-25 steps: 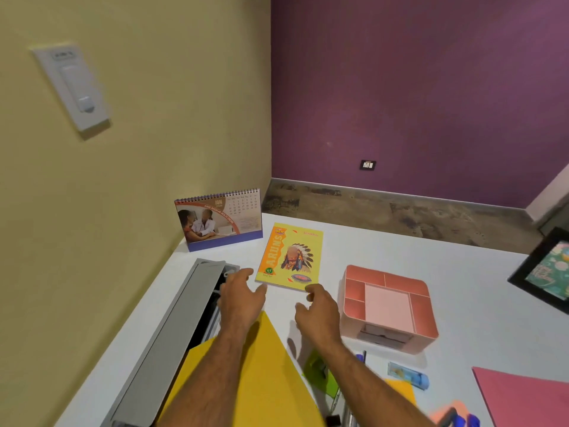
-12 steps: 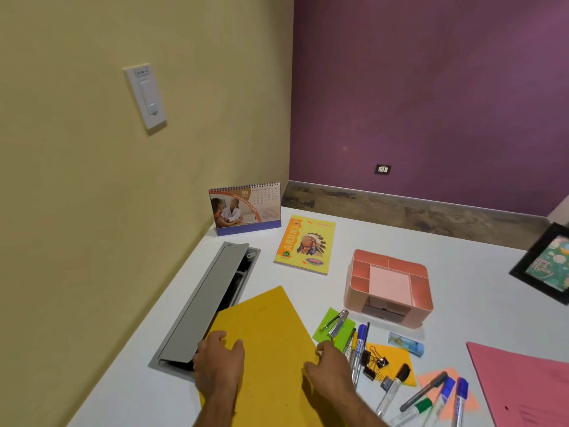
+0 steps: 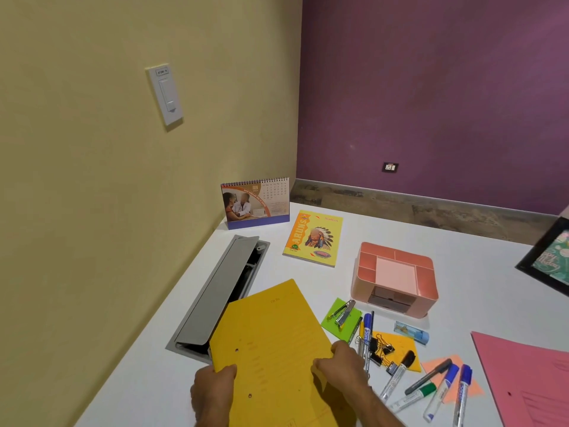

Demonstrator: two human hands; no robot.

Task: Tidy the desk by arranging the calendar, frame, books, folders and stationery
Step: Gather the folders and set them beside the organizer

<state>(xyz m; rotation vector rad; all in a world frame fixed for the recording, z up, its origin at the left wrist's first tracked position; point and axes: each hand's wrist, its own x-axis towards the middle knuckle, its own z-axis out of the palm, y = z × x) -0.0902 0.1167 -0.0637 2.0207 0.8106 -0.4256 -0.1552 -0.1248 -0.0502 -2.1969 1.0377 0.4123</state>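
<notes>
Holding: my left hand point(image 3: 212, 392) and right hand point(image 3: 341, 363) each curl round a side edge of the yellow folder point(image 3: 271, 340), probably to square it up.
Desk point(image 3: 308, 282): one; the folder sits at its near-left.
Folders: two; the pink folder point(image 3: 529, 383) lies far right of the yellow one.
Calendar point(image 3: 255, 201): one, upright beyond the folder.
Book point(image 3: 314, 238): one, beyond the folder.
Organiser point(image 3: 395, 278): one, to the folder's right; loose markers point(image 3: 443, 386) beside it, roughly seven.
</notes>
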